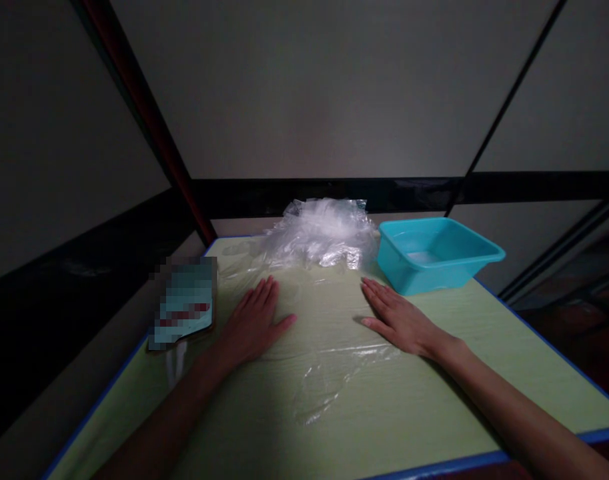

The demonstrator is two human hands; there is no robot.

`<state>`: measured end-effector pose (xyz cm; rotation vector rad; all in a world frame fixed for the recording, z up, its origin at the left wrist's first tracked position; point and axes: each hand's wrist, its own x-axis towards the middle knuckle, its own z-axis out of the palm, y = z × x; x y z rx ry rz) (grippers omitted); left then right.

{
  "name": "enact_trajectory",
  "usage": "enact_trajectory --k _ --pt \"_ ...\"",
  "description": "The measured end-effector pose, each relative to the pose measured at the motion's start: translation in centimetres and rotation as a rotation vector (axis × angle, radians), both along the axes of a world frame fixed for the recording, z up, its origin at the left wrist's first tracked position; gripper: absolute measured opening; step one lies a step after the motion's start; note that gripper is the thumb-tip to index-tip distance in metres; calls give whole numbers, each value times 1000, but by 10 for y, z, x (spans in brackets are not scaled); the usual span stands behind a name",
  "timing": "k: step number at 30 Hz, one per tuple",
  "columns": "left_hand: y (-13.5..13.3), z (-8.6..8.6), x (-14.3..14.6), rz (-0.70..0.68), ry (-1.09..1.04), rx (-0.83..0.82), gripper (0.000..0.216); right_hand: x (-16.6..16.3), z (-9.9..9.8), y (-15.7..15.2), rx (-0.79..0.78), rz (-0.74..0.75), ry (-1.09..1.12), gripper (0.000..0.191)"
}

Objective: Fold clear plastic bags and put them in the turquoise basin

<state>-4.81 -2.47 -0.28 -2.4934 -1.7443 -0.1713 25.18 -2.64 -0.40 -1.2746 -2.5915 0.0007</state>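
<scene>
A thin clear plastic bag [329, 363] lies spread on the table between my hands, its edges showing as shiny creases. My left hand [257, 320] rests palm down at the left, fingers stretched out and thumb pointing toward the bag. On the right, my right hand [399, 317] also lies flat with its thumb apart, close to the near corner of a turquoise plastic basin [429, 273]. Neither hand grips anything. Behind them sits a loose heap of clear plastic bags [329, 233]. How far the flat bag reaches under my palms is hard to see.
The pale green table [504, 347] has a blue edge. At its left stands a blurred-out, framed panel [187, 303] with a white cord or strap [175, 363] below it. A grey wall [324, 93] with a black band closes off the back.
</scene>
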Motion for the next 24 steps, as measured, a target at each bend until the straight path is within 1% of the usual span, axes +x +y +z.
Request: enact_trajectory --k 7,11,18,22,24 --pt "1 1 -1 4 -1 -13 77 0 2 0 -21 -12 -3 70" --pt "0 3 1 28 -6 -40 76 -1 4 -1 -48 -22 -8 70" --pt "0 6 0 62 -10 -66 77 0 4 -1 -47 -7 28 69" --pt "1 10 -3 45 -43 -50 76 2 5 1 -110 -18 85 67" --pt "-1 13 -1 29 -56 -13 75 3 5 3 -143 -40 124 67"
